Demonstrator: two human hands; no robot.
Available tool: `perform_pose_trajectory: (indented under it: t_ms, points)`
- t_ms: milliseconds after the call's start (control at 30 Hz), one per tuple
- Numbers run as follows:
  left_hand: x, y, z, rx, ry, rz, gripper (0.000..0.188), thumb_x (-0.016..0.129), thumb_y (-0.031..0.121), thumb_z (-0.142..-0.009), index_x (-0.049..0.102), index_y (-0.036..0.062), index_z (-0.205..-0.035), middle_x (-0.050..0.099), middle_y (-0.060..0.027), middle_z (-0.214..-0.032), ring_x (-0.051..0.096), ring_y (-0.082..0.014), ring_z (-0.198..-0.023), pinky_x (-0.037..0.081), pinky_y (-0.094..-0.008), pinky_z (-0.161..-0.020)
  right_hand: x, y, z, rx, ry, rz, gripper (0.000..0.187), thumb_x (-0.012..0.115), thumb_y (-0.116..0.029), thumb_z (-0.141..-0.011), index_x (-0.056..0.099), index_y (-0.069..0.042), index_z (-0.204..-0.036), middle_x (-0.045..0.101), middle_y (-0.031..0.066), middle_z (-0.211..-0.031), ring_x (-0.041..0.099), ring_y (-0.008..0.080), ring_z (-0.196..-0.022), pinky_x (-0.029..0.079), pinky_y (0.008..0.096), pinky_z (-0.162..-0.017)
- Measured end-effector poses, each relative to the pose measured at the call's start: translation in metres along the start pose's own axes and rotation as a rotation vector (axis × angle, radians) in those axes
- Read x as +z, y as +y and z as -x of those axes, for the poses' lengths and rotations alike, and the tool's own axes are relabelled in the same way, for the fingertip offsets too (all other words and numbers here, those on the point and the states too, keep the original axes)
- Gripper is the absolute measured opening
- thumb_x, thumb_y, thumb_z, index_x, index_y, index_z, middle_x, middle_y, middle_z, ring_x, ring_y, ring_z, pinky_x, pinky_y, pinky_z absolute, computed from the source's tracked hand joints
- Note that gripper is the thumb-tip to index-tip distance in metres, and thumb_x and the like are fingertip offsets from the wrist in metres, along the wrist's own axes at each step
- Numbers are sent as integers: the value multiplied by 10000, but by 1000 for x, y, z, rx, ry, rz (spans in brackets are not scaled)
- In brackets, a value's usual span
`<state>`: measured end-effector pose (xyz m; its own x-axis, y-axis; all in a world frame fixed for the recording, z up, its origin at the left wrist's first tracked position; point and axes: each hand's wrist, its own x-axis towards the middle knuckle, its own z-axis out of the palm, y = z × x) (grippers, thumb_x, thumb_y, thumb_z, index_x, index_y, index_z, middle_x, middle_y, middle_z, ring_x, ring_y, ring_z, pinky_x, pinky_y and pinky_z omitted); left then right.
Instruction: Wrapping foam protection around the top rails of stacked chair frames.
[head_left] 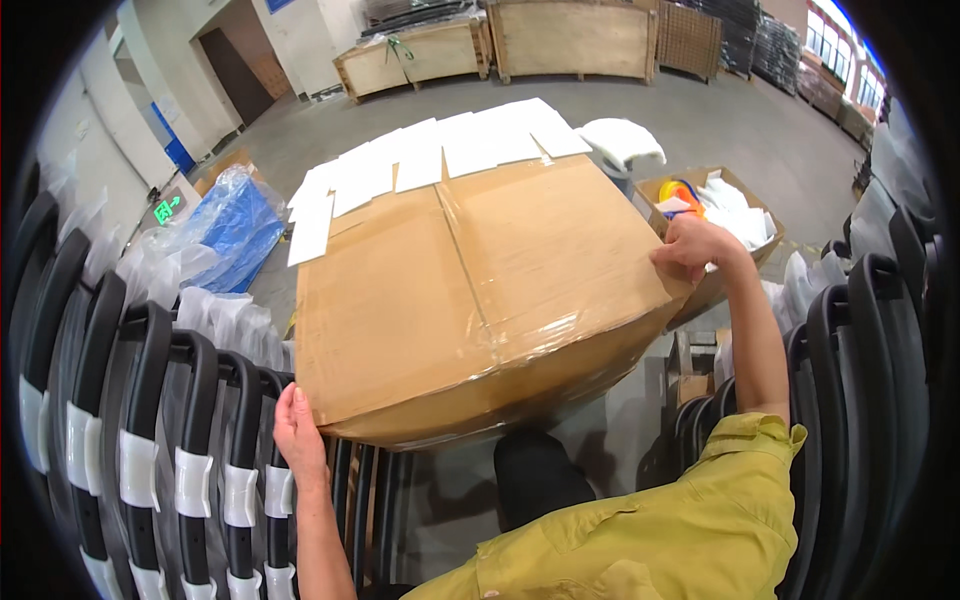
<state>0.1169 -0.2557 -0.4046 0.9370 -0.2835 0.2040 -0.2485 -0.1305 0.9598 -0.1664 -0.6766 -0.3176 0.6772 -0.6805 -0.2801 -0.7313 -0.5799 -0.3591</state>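
A large taped cardboard box (pixel 410 290) fills the middle, tilted, its top facing me. White rectangular sheets or pads (pixel 440 150) lie overlapping in a row along its far edge. My left hand (pixel 299 425) presses on the near left corner, fingers along the side. At the right edge my right hand (pixel 692 247) is closed, its fingertips on the box's rim and part of the grip hidden. Just beyond that hand, an open carton (pixel 765 245) holds white wrapping and an orange and yellow item (pixel 680 195).
Black tubular frames (pixel 205 400) with white wraps stand in rows at left, and more frames (pixel 830 340) at right. Blue plastic sheeting (pixel 235 230) lies at far left. A white-topped stool-like object (pixel 622 142) is behind the box. Wooden crates (pixel 570 40) line the back.
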Motion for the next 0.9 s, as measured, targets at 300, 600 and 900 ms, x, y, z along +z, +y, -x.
perform_pose_trajectory:
  t_ms: [300, 600, 900]
  points:
    - [-2, -11, -7, 56, 31, -110, 379, 568, 89, -806, 431, -50, -1131, 524, -118, -1066, 495, -177, -984, 378, -285, -866, -31, 20, -175, 183, 533, -455, 563, 572, -493, -730, 555, 64, -650, 551, 96, -586, 500, 168, -443, 432, 278, -397]
    - [0, -13, -4, 129, 45, -252, 421, 579, 189, -805, 445, -40, -1131, 514, -135, -1083, 487, -204, -996, 371, -301, -873, -16, -5, -255, 236, 640, -430, 301, 742, -205, -625, 563, 33, -667, 571, 94, -652, 530, 171, -507, 420, 292, -432]
    - [-4, -6, 0, 176, 48, -328, 417, 565, 173, -798, 442, -36, -1137, 513, -157, -1095, 492, -251, -1012, 375, -314, -870, -37, -43, -150, -364, 496, -1368, 159, 621, -103, -720, 572, -55, -863, 572, 3, -779, 551, 94, -688, 463, 250, -603]
